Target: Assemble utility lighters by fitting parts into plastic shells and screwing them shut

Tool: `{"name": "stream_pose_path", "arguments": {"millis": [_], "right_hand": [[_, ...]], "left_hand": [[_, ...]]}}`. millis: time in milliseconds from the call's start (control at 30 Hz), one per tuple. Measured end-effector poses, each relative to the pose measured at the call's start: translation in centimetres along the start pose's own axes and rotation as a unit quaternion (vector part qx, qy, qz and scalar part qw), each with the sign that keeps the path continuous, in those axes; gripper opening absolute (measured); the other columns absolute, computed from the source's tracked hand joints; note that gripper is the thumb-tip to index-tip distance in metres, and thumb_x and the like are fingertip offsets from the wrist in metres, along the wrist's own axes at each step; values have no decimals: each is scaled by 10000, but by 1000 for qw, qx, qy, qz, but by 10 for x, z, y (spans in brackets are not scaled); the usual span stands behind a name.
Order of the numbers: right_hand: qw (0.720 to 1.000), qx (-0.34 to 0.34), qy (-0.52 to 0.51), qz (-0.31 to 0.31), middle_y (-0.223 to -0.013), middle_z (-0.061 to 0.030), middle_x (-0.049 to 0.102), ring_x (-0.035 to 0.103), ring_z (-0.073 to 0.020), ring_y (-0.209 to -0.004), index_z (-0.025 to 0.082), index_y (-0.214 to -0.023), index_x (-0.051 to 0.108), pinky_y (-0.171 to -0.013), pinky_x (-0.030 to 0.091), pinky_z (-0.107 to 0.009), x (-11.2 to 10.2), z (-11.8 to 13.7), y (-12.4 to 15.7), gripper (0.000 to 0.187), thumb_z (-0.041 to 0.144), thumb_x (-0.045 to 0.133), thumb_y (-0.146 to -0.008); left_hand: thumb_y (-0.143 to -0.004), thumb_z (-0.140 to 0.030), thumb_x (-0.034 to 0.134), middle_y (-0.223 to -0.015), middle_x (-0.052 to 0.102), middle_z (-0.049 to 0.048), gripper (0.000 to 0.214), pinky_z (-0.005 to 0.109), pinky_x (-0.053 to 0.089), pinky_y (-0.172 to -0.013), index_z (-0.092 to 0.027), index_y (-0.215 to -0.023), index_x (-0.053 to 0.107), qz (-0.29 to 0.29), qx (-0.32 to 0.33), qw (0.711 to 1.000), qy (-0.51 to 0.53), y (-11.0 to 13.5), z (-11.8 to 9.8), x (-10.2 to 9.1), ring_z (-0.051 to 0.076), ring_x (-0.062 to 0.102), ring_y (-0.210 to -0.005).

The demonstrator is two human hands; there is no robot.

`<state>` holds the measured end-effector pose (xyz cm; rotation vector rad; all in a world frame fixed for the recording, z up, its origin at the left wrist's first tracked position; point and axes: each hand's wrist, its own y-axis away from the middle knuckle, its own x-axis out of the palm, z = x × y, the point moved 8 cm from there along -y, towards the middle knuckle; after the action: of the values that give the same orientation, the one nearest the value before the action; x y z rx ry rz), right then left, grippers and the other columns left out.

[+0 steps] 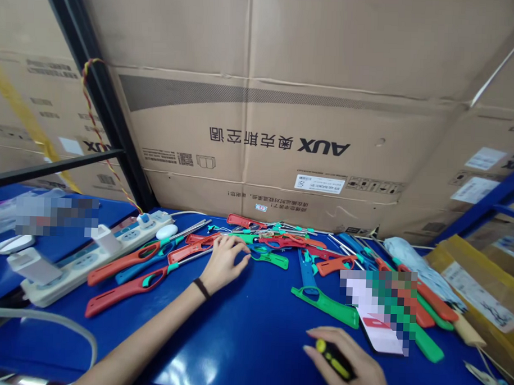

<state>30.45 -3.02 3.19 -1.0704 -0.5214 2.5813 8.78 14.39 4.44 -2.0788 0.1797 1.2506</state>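
My left hand (224, 264), with a dark band on the wrist, reaches into a loose pile of long-nosed gas lighters and lighter parts. Its thumb stands apart from the bent fingers, whose tips touch the pile around a red lighter body (196, 247). Nothing shows clearly in its grasp. Just right of it lies a green lighter body (275, 259). Near the front edge, my right hand (348, 361) is closed around a screwdriver (334, 360) with a black and yellow handle; its shaft is hidden. Beyond that hand rests a green lighter body (329, 308).
A white power strip (98, 257) with plugged-in adapters runs along the left. Assembled lighters, including a red one (127, 293), lie beside it. At right are a partly blurred phone (382, 337), more lighters and a taped carton (477, 284). A large cardboard box (264, 108) stands behind.
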Motion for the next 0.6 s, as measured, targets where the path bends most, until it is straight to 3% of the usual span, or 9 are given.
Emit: {"name": "stream_pose_path", "arguments": {"millis": [67,167,300,433,533,600], "right_hand": [[994,-40,5,100,-902,-10,728,706,-178,-772,281,-947,696,-665,562,-207,36,10,-6,173,363,627,-812],[977,-57,19,203,-1028,8,706,699,-177,-843,310,-1121,642,-746,554,-242,77,23,-13,333,220,626,-801],[964,-106,54,239,-1056,7,697,654,-205,-939,306,-1154,628,-815,520,-298,102,44,-32,385,185,639,-789],[970,-93,114,195,-1029,-17,699,639,-213,-949,264,-1110,641,-845,486,-331,94,38,-66,271,231,559,-855],[970,37,197,135,-1028,-26,689,627,-200,-988,256,-1006,639,-849,464,-308,68,5,-95,191,280,482,-900],[962,95,229,115,-1001,-83,683,643,-230,-947,199,-997,604,-814,467,-330,53,-15,-111,187,295,483,-893]], "left_hand": [[-859,-248,547,-984,592,31,82,428,320,-931,-219,-884,620,-1,9,1000,8,-9,-9,12,220,512,-980],[-827,-251,597,-1025,582,45,154,423,334,-925,-216,-977,603,-13,14,1000,14,-18,-16,28,232,500,-1004],[-790,-267,644,-1086,560,67,217,439,345,-918,-203,-990,593,-33,15,999,15,-21,-14,41,262,478,-1041],[-863,-238,565,-1053,577,61,65,444,343,-928,-203,-880,616,-42,27,999,20,-19,-7,43,252,489,-1032],[-892,-217,522,-1021,594,62,95,441,351,-921,-201,-862,611,-43,33,998,30,-16,-4,41,245,498,-1017],[-899,-207,507,-1018,603,59,97,437,350,-927,-199,-858,594,-41,37,998,42,-15,-4,41,239,503,-1020]]}}
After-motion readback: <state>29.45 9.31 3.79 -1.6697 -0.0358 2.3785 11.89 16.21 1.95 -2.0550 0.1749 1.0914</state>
